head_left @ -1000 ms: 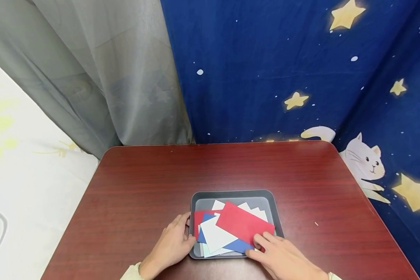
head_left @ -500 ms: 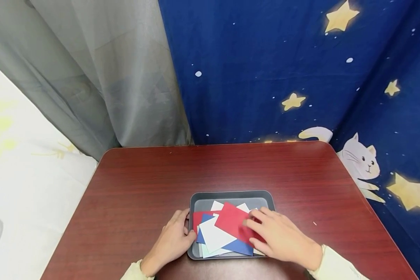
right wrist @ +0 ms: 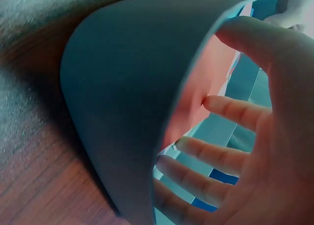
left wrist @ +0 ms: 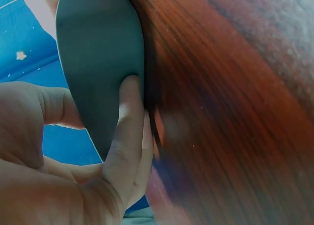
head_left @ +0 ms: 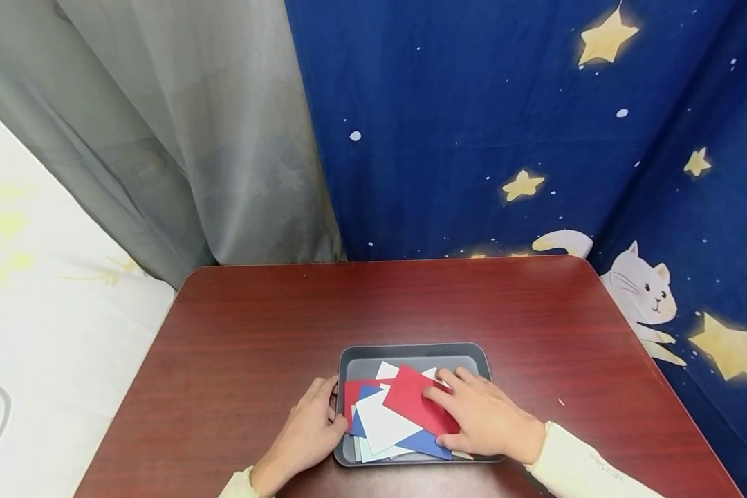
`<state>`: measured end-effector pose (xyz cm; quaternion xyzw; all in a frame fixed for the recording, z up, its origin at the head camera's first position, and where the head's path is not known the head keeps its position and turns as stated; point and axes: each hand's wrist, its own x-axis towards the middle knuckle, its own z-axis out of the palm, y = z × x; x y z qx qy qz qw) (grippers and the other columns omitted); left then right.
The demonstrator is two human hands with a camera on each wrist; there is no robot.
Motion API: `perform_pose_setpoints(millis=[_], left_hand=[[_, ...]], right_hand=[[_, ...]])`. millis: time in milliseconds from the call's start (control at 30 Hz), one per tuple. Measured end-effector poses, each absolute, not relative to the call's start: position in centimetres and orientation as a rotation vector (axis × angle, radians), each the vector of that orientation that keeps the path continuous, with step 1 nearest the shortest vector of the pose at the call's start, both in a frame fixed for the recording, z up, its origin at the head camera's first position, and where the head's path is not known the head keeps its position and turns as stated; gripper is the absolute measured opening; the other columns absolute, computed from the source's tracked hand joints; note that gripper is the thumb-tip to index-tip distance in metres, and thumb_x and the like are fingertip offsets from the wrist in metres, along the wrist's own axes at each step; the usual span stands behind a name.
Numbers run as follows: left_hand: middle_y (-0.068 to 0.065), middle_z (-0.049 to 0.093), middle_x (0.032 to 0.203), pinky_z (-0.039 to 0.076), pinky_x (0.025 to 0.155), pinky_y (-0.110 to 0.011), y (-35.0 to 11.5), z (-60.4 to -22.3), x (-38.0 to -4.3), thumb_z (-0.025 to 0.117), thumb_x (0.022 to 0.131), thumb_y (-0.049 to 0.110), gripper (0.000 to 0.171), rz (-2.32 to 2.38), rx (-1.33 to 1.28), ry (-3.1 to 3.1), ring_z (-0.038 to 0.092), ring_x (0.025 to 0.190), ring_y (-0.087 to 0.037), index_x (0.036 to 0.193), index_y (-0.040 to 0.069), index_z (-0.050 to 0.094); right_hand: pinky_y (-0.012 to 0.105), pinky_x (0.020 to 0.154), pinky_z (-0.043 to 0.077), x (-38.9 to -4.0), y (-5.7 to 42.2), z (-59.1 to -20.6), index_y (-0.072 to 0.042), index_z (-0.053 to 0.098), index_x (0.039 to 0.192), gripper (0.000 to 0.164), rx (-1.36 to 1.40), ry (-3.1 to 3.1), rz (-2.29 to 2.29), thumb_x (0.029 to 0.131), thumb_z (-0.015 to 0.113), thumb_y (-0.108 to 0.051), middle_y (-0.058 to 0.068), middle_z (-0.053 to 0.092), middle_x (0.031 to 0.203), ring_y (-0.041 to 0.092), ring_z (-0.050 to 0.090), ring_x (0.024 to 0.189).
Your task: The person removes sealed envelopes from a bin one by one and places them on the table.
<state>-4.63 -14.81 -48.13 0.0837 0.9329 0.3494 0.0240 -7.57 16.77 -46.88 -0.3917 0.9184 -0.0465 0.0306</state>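
A dark grey tray (head_left: 460,361) lies near the front of the table, holding several overlapping paper pieces. At its left side, my left hand (head_left: 308,425) grips the rim, thumb over the inside and fingers along the outer wall (left wrist: 98,58), as the left wrist view shows. My right hand (head_left: 485,415) reaches over the tray's right side. Its spread fingertips touch a red paper rectangle (head_left: 413,400) on top of the pile and hide its right end. Under that lie a white piece (head_left: 382,423), a blue piece (head_left: 426,443) and another red piece (head_left: 351,394).
The tray stands on a reddish-brown wooden table (head_left: 255,332). A small white scrap (head_left: 561,402) lies right of the tray. Grey curtain (head_left: 236,173) and blue star-patterned curtain (head_left: 436,138) hang behind the table's far edge.
My right hand has shifted from the tray's lower right corner up and left onto the red paper rectangle. The left hand stays at the tray's left rim; the papers look unmoved.
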Motion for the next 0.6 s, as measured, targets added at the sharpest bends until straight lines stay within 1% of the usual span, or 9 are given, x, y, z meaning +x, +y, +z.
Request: perform_pose_setpoints(millis=[167, 400, 600], left_hand=[[0.001, 0.053, 0.107, 0.044, 0.064, -0.023, -14.83, -48.27, -4.73, 0.067, 0.08, 0.009, 0.06, 1.069, 0.26, 2.9, 0.053, 0.072, -0.001, 0.137, 0.0, 0.052], [0.002, 0.052, 0.103, 0.045, 0.065, -0.024, -14.88, -48.36, -4.83, 0.067, 0.079, 0.007, 0.06, 1.089, 0.265, 2.896, 0.053, 0.072, -0.001, 0.136, 0.001, 0.053], [0.002, 0.052, 0.102, 0.045, 0.065, -0.024, -14.92, -48.33, -4.76, 0.066, 0.078, 0.007, 0.06, 1.097, 0.265, 2.885, 0.053, 0.071, 0.0, 0.136, 0.002, 0.053]], right_hand=[[0.032, 0.071, 0.049, -7.67, 16.48, -47.02, -0.027, 0.055, 0.135, 0.07, -1.175, 2.827, -0.151, 0.074, 0.076, -0.053, -0.001, 0.051, 0.122, 0.016, 0.044, 0.097], [0.027, 0.063, 0.05, -7.99, 16.19, -47.04, -0.026, 0.055, 0.136, 0.076, -1.116, 2.812, -0.205, 0.069, 0.081, -0.05, 0.0, 0.049, 0.118, 0.016, 0.044, 0.095], [0.024, 0.061, 0.047, -8.13, 16.03, -46.97, -0.027, 0.055, 0.136, 0.075, -1.094, 2.816, -0.243, 0.07, 0.08, -0.05, -0.002, 0.048, 0.116, 0.015, 0.043, 0.093]])
